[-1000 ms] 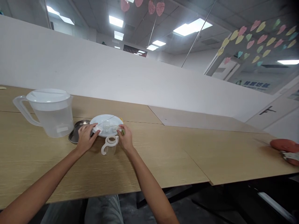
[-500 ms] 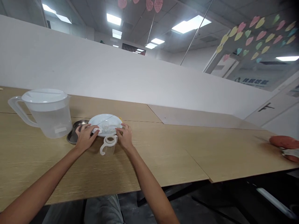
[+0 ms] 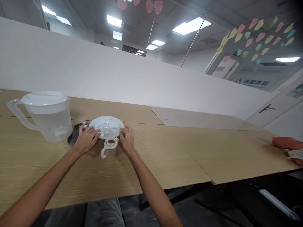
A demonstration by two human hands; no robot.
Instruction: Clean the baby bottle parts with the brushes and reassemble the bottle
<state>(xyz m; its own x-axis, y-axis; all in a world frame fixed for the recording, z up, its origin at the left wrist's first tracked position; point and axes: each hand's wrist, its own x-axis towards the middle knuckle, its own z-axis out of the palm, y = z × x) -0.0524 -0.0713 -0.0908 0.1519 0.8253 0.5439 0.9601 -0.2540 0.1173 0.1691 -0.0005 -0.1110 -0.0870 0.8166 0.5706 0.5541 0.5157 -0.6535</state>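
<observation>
A white plate [image 3: 94, 122] lies between my two hands, with clear and pale, small bits [image 3: 108, 130] near its front. My left hand [image 3: 87, 138] is at the plate's left front edge, thumb and fingers closed on a small white piece [image 3: 98, 134] whose kind I cannot tell. Fingers curled, my right hand [image 3: 127, 138] is at the right rim; something green and yellow shows beside them, but what they hold is unclear. Just in front of the plate stands a small translucent cup [image 3: 110, 151] with a white ring top and hooked handle [image 3: 103, 153].
A large lidded translucent pitcher [image 3: 53, 121] of clear liquid stands at the left. Partly behind my left hand lies a shiny metal tray [image 3: 73, 137]. An orange-red object [image 3: 285, 142] sits at the table's far right. A white partition [image 3: 113, 78] rises behind the wooden table [image 3: 165, 157].
My right fingers have drawn back slightly from over the plate toward its rim. The left hand's white piece sits slightly lower. The view has shifted a little.
</observation>
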